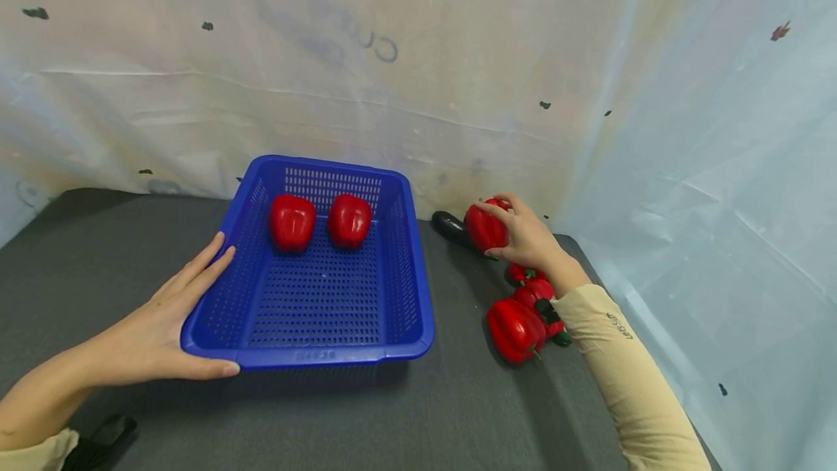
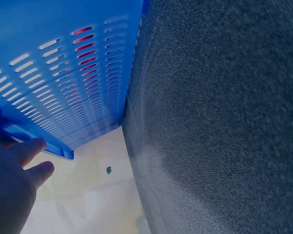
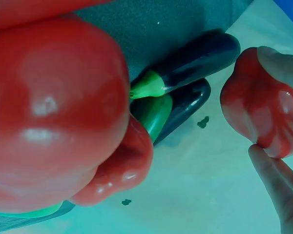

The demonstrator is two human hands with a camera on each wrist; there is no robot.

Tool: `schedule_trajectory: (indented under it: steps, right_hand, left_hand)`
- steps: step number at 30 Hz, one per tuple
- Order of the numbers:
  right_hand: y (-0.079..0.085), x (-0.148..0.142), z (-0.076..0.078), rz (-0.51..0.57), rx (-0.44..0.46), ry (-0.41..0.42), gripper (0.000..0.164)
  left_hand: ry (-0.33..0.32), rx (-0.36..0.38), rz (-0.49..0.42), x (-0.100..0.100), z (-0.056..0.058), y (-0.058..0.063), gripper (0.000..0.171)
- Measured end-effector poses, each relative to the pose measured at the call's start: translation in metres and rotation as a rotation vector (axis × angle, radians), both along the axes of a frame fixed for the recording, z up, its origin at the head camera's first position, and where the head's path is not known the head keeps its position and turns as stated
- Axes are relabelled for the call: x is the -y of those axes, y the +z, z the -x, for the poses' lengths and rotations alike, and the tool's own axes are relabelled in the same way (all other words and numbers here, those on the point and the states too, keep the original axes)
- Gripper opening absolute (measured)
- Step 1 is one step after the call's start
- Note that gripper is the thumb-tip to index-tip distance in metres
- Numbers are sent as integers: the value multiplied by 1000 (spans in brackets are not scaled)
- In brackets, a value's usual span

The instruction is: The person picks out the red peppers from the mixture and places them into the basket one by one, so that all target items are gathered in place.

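Observation:
A blue perforated plastic basket (image 1: 314,289) holds two red bell peppers, one on the left (image 1: 292,223) and one on the right (image 1: 349,221). My left hand (image 1: 153,340) spans its near left corner, straight fingers along the left rim and thumb at the front edge. In the left wrist view, fingertips (image 2: 41,170) show beside the basket's slotted wall (image 2: 63,83). Right of the basket, my right hand (image 1: 526,237) grips a red bell pepper (image 1: 485,227) between thumb and fingers. The right wrist view shows that pepper (image 3: 263,107) raised beside the eggplants.
A dark eggplant (image 1: 450,226) lies behind the held pepper; the right wrist view shows two eggplants, one in front (image 3: 200,61). Several red peppers (image 1: 516,329) cluster below my right forearm. Plastic sheeting (image 1: 418,93) stands behind the dark grey tabletop (image 1: 458,413) and along its right side.

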State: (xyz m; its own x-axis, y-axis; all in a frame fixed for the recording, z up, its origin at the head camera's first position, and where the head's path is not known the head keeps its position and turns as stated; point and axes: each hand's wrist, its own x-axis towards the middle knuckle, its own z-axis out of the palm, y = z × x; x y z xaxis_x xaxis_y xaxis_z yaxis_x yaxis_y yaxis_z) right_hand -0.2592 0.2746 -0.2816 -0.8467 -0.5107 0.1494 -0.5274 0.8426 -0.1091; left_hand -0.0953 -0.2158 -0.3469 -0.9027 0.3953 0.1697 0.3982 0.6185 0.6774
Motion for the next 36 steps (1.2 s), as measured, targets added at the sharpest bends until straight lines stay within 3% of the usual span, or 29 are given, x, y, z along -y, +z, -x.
schedule_trajectory:
  steps: [6,36]
  right_hand:
    - [2,5,-4,0,7,11,82]
    - [4,47,-13,72,-147,288,83]
  left_hand:
    - [-3,3,-4,0,0,0,128]
    - [-8,-5,-12,-1,-1,1,128]
